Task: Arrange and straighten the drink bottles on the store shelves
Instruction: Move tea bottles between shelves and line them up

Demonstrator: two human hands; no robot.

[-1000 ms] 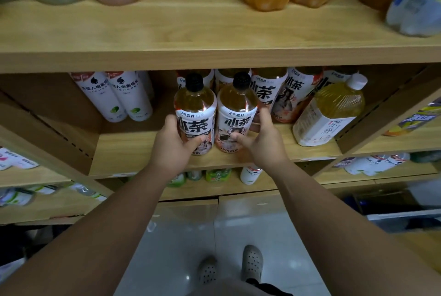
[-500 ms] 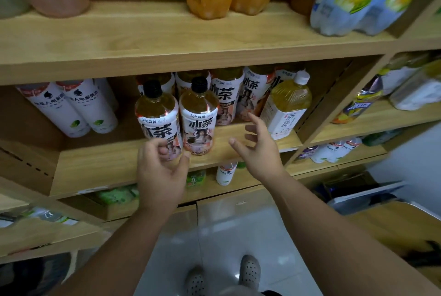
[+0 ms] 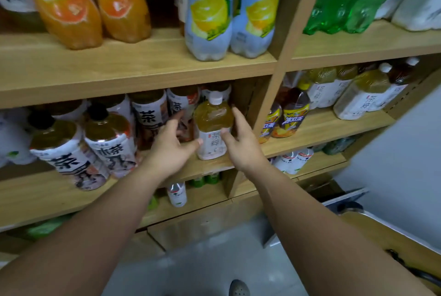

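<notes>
Both arms reach forward, left hand [image 3: 170, 150] and right hand [image 3: 241, 146] spread-fingered, palms facing inward.

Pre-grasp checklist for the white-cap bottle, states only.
1. Left hand and right hand flank white-cap bottle: ok.
2. Fingers curled round it: not ok, they are straight.
3. Bottle upright, label forward: ok.
4. Gap to divider: cannot tell, right hand covers it.
5. Left hand's fingers clear of neighbour bottle: cannot tell.
</notes>
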